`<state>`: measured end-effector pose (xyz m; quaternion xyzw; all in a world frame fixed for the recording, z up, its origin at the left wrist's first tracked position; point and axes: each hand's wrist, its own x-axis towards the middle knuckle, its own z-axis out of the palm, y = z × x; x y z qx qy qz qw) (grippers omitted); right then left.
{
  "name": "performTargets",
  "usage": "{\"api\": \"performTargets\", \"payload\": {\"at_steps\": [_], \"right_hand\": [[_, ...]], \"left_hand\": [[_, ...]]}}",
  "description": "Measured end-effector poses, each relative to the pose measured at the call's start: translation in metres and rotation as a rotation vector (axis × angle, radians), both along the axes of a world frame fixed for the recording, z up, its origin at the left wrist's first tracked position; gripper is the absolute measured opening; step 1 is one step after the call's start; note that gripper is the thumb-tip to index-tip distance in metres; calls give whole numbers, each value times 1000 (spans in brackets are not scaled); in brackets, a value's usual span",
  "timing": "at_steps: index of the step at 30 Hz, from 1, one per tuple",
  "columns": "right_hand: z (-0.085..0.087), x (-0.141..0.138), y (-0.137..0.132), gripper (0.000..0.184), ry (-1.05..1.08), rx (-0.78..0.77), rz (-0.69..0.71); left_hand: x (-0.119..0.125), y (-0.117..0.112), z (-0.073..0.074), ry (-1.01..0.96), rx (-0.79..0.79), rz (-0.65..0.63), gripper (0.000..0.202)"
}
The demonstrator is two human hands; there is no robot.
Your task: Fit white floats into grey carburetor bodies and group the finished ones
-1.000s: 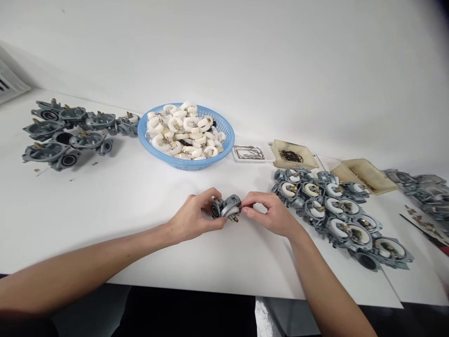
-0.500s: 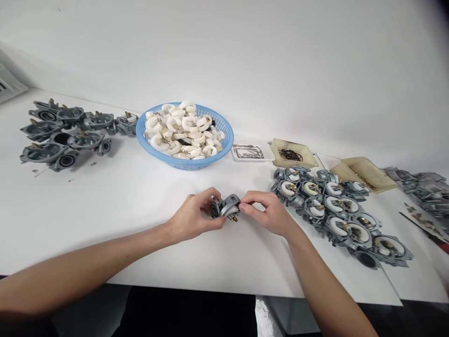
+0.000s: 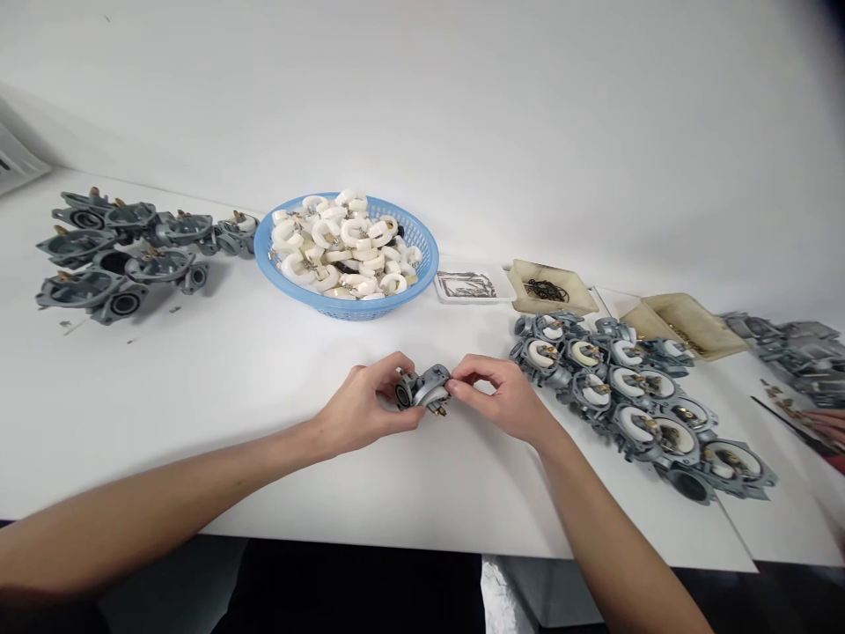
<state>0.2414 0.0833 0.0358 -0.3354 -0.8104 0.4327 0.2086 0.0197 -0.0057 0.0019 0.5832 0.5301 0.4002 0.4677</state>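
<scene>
My left hand [image 3: 370, 401] is closed round a grey metal carburetor body [image 3: 432, 379], held tilted just above the white table. A white float [image 3: 434, 394] sits in its open side, with small brass parts below it. The thumb and forefinger of my right hand [image 3: 495, 396] are pinched together at the right edge of the carburetor, by the float. Whatever lies between those fingertips is too small to make out.
A blue basket [image 3: 264, 264] heaped with white floats stands behind my hands. Beside it are a white tray of thin pins [image 3: 466, 284] and a box of dark rings [image 3: 547, 291]. Carburetor bodies sit left [image 3: 83, 286] and right [image 3: 637, 427]. Another person's hand [image 3: 830, 424] is far right.
Another person's hand has come into view at the far right edge. My two hands and the carburetor are almost where they were.
</scene>
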Motion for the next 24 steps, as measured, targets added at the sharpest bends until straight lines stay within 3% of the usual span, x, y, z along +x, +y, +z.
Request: {"api": "performTargets", "payload": {"at_steps": [5,16,24], "right_hand": [[-2,0,2,15,8,-47,-14],[-4,0,6,16,106,-322,-52],[2,4,7,17,115,-308,-56]], "left_hand": [[0,0,-1,-2,0,1,31],[-1,-2,-2,0,-3,1,31],[0,-1,1,-3,-16,8,31]]}}
